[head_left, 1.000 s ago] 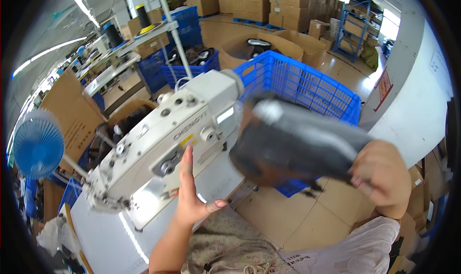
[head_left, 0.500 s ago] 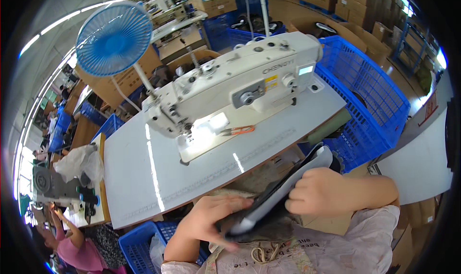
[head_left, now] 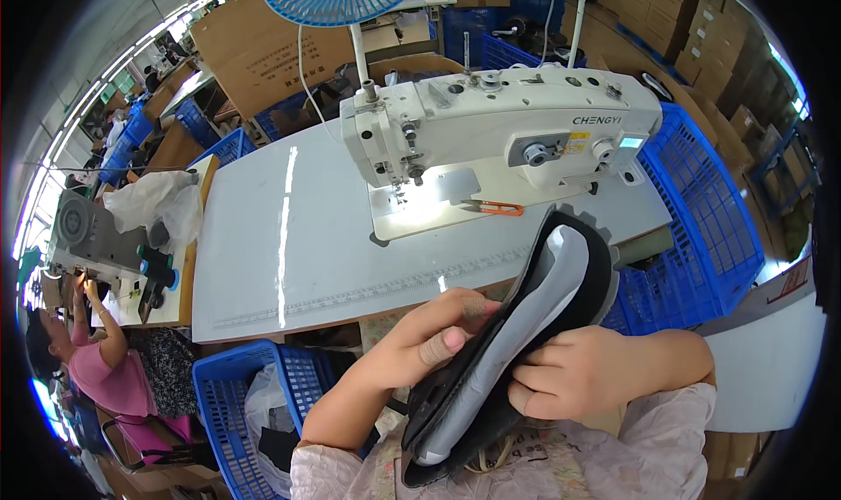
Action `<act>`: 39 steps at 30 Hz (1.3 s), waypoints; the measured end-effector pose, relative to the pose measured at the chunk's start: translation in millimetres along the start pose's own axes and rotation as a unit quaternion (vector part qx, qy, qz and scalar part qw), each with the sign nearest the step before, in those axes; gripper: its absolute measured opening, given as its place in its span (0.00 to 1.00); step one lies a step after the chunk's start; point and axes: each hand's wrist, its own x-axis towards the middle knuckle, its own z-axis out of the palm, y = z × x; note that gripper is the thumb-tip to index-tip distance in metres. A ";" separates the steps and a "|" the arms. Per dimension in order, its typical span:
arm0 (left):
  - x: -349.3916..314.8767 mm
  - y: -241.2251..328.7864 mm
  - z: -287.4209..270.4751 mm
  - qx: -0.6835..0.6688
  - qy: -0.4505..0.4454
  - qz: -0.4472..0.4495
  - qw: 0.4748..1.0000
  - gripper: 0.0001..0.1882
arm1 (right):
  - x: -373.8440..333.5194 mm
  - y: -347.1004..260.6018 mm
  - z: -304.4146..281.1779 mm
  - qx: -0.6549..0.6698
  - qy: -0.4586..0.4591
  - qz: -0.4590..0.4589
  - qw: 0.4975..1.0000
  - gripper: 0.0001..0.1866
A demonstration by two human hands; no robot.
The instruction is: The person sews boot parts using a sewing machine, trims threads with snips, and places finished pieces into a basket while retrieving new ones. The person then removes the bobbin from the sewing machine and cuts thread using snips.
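Head view: one black folded piece [head_left: 491, 369] with a pale grey lining, held above the person's lap at the tabletop's [head_left: 241, 237] front edge; long axis slanting, lower end toward the lap, upper, scalloped-edged end pointing away and rightward, toward the tabletop's right front corner. Right hand [head_left: 578, 373]: clamped on the piece's right side, fingers curled over the lining. Left hand [head_left: 434, 334]: apart from the right, thumb and forefinger against the left panel's edge, both banded in beige; cannot tell how firmly it grips, other fingers being hidden. One white sewing machine [head_left: 473, 119], along the tabletop's rear edge: dark lettering on its arm, yellow label [head_left: 578, 142] with fine print, small lit screen [head_left: 631, 144]. One pair of orange-handled snips [head_left: 499, 208], on the machine's base. One ruler scale [head_left: 394, 285], marked along the front edge. One brown carton [head_left: 263, 53], behind the rear edge, printed with dark characters.
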 end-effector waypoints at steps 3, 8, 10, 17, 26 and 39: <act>-5.6 -28.7 -4.8 -0.222 0.078 0.014 0.972 0.27 | 1.1 -3.3 -2.2 0.019 -0.012 0.007 1.000 0.12; -20.7 -63.2 -20.1 -0.270 0.204 0.037 0.940 0.09 | -10.3 -0.7 -1.7 0.042 -0.063 0.075 0.994 0.12; -45.3 -84.3 -19.2 -0.205 0.250 0.004 0.946 0.07 | -20.2 -1.5 3.0 0.054 -0.051 0.112 0.991 0.11; -90.8 -51.0 -8.5 0.154 0.076 -0.069 0.983 0.67 | -12.7 24.1 19.6 0.154 -0.049 0.281 0.946 0.09; -128.0 -101.4 -23.4 -0.080 0.298 -0.165 0.937 0.45 | 12.2 86.9 42.1 0.362 -0.068 0.363 0.856 0.15; -142.2 -82.9 -37.3 -0.132 0.430 -0.054 0.891 0.40 | -97.1 186.5 159.0 0.008 0.005 0.410 0.912 0.08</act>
